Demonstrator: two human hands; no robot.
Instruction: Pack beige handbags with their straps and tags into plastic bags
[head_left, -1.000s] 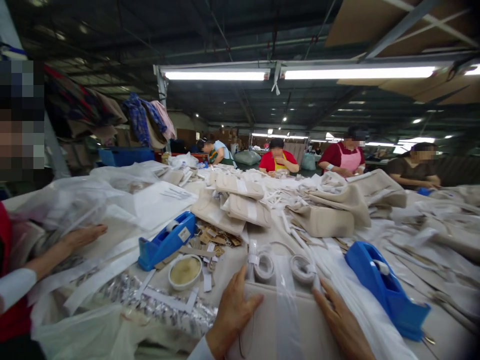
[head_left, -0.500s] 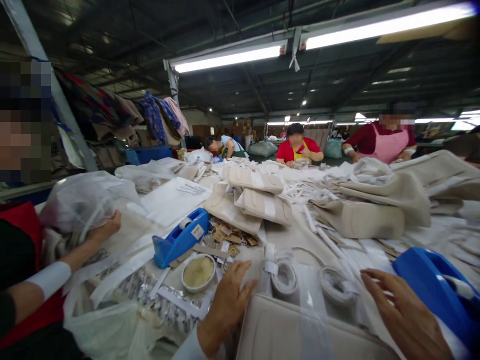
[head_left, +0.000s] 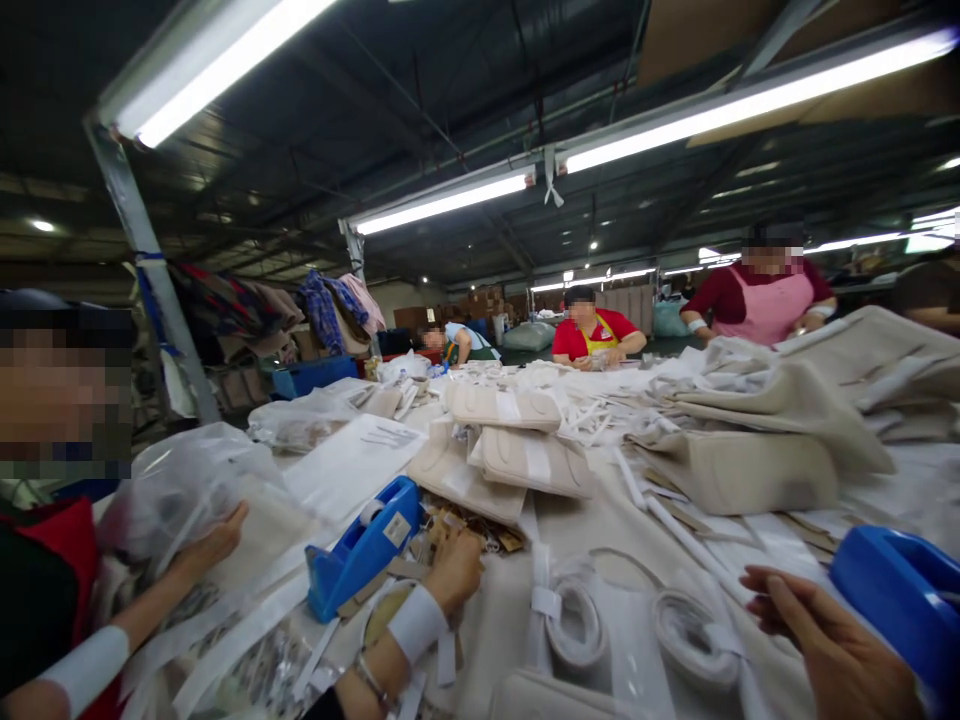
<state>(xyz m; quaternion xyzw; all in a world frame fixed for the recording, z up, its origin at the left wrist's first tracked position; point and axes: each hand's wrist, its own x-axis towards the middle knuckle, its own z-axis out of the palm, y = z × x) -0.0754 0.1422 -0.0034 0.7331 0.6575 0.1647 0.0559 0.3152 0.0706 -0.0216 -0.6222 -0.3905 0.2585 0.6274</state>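
My left hand (head_left: 456, 570) is over a pile of small brown tags (head_left: 495, 532), its fingers curled down into them. The fingertips are partly hidden, so what they grip cannot be made out. Just left of it stands a blue tape dispenser (head_left: 360, 550). My wrist partly covers a small round dish (head_left: 381, 612). On the right, my right hand (head_left: 844, 640) hovers with its fingers apart and nothing in them, beside a second blue tape dispenser (head_left: 892, 590). Between my hands lie two coiled, wrapped straps (head_left: 576, 635) and a beige bag (head_left: 547, 695), cut off by the lower edge.
Flat beige bags (head_left: 536, 460) are stacked beyond the tags. More beige pieces (head_left: 757, 470) are heaped at the right. A co-worker's hand (head_left: 217, 540) touches a clear plastic bag (head_left: 195, 480) at left. Other people sit or stand across the table.
My left hand has moved up and forward from beside the beige bag to the tags, its fingers curling. My right hand has turned and stays empty. The view has tilted up.
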